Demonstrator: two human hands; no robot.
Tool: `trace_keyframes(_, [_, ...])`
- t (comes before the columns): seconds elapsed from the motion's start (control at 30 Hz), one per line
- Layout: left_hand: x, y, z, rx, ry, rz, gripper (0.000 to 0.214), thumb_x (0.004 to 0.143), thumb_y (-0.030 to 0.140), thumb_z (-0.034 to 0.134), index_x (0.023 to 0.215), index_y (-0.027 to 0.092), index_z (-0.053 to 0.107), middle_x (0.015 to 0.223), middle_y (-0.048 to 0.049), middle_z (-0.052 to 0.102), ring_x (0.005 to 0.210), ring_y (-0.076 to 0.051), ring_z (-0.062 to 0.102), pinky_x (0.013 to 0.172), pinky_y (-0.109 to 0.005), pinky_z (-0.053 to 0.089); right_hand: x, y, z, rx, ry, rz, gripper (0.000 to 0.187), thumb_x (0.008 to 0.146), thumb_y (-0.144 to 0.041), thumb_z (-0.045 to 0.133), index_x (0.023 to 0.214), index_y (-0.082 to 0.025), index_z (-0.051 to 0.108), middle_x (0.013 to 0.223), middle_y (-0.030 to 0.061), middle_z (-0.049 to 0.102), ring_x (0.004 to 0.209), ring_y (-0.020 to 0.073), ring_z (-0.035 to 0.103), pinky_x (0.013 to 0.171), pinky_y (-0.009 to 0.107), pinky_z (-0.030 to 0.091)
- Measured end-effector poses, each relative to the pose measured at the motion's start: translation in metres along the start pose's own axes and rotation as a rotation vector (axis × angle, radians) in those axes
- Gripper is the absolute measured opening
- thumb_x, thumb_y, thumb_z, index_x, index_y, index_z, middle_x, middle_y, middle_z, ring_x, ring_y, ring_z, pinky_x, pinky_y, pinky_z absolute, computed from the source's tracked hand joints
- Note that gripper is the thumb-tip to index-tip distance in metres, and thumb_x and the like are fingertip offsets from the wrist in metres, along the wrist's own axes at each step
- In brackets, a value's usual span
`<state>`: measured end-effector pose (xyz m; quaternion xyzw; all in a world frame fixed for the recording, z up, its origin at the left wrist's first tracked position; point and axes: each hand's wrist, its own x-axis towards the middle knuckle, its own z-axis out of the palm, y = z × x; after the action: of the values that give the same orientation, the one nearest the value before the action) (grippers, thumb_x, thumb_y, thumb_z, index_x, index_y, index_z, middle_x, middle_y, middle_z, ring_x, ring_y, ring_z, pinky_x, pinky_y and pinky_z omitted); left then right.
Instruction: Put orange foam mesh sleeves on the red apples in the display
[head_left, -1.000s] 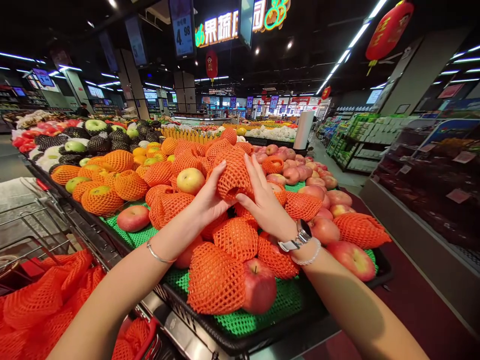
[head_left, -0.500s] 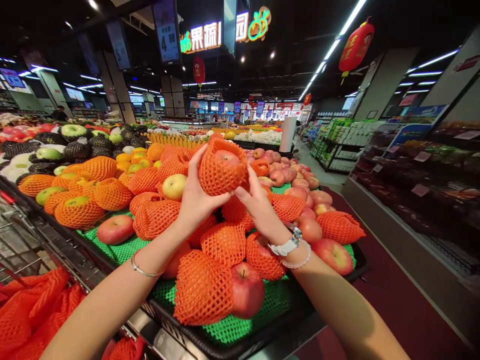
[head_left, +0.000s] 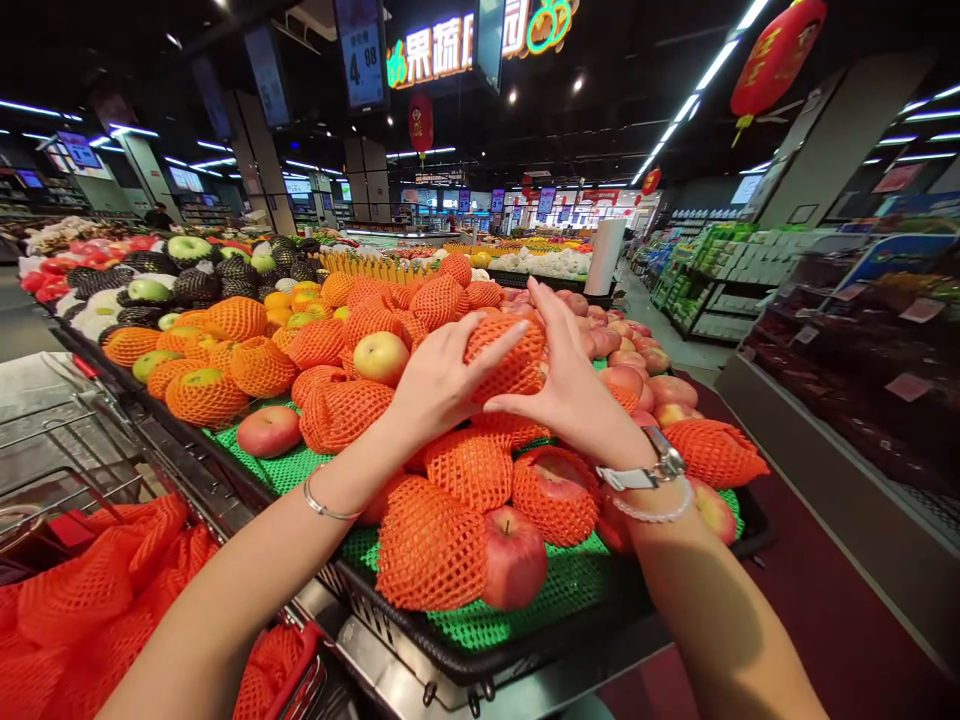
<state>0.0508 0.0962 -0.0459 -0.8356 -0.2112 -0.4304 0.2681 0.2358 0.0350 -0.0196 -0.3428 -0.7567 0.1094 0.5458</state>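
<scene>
A netted apple (head_left: 506, 358) sits clasped between the left hand (head_left: 442, 380) and right hand (head_left: 570, 375), above the heaped fruit (head_left: 450, 470). A slack grip could drop it, sending fruit rolling across the green mat (head_left: 274, 470).

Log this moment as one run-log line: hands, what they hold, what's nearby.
left hand, right hand | holding: orange foam-netted fruit | nearby: netted apple, green mat, shopping cart
</scene>
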Motion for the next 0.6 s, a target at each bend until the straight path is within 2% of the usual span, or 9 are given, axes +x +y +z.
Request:
trace_keyframes(0.07, [0.0,0.006,0.0,0.037,-0.034,0.028,0.069,0.084,0.038,0.066,0.147,0.032,0.038,0.14,-0.0183,0.05,0.121,-0.037,0.056,0.097,-0.052,0.046,0.003,0.008,-0.002,0.03,-0.103,0.051,0.108,0.052,-0.039,0.092,0.147,-0.03,0.039,0.159,0.0063,0.032,0.151,0.0316,0.022,0.126,0.055,0.013])
trace_keyframes(0.13, [0.0,0.011,0.0,0.07,-0.065,0.027,0.069,0.084,0.034,0.066,0.147,0.033,0.038,0.139,-0.0184,0.052,0.12,-0.038,0.057,0.095,-0.052,0.046,0.005,0.014,0.001,0.032,-0.159,0.079,0.101,0.054,-0.037,0.091,0.142,-0.026,0.043,0.155,0.009,0.039,0.147,0.032,0.03,0.124,0.055,0.019])
trace_keyframes(0.23, [0.001,0.012,-0.003,0.048,-0.107,-0.004,0.072,0.086,0.026,0.064,0.15,0.031,0.032,0.144,-0.0181,0.049,0.125,-0.035,0.055,0.098,-0.051,0.046,0.009,0.017,0.005,-0.018,-0.131,0.077,0.082,0.06,-0.031,0.085,0.132,-0.021,0.048,0.144,0.012,0.05,0.14,0.0312,0.041,0.121,0.052,0.028])
trace_keyframes(0.33, [0.003,0.005,-0.007,-0.098,-0.076,-0.033,0.082,0.089,0.038,0.061,0.155,0.028,0.014,0.155,-0.0201,0.036,0.138,-0.034,0.044,0.105,-0.05,0.044,0.017,0.028,-0.005,-0.027,-0.032,0.115,0.075,0.059,-0.035,0.083,0.124,-0.019,0.049,0.135,0.0127,0.056,0.131,0.0315,0.051,0.115,0.049,0.038])
trace_keyframes(0.43, [0.007,-0.006,-0.014,-0.216,0.008,-0.064,0.091,0.089,0.058,0.053,0.156,0.028,-0.001,0.161,-0.0178,0.026,0.145,-0.033,0.034,0.112,-0.05,0.038,0.027,0.059,-0.031,-0.055,0.154,0.23,0.077,0.057,-0.042,0.083,0.121,-0.019,0.046,0.13,0.0146,0.058,0.123,0.0322,0.056,0.107,0.049,0.045])
trace_keyframes(0.53, [0.008,-0.018,-0.02,-0.24,0.057,-0.137,0.084,0.093,0.056,0.047,0.156,0.029,-0.001,0.162,-0.0135,0.027,0.145,-0.03,0.035,0.115,-0.047,0.036,0.029,0.1,-0.058,-0.281,0.423,0.338,0.082,0.054,-0.033,0.083,0.123,-0.015,0.043,0.131,0.0175,0.054,0.123,0.0317,0.054,0.108,0.047,0.042])
trace_keyframes(0.6, [0.007,-0.024,-0.022,-0.239,0.076,-0.195,0.081,0.094,0.053,0.047,0.156,0.028,0.001,0.162,-0.0136,0.028,0.142,-0.03,0.039,0.114,-0.046,0.036,0.026,0.123,-0.067,-0.431,0.472,0.446,0.084,0.055,-0.031,0.083,0.125,-0.011,0.042,0.132,0.02,0.052,0.123,0.0317,0.053,0.108,0.045,0.042])
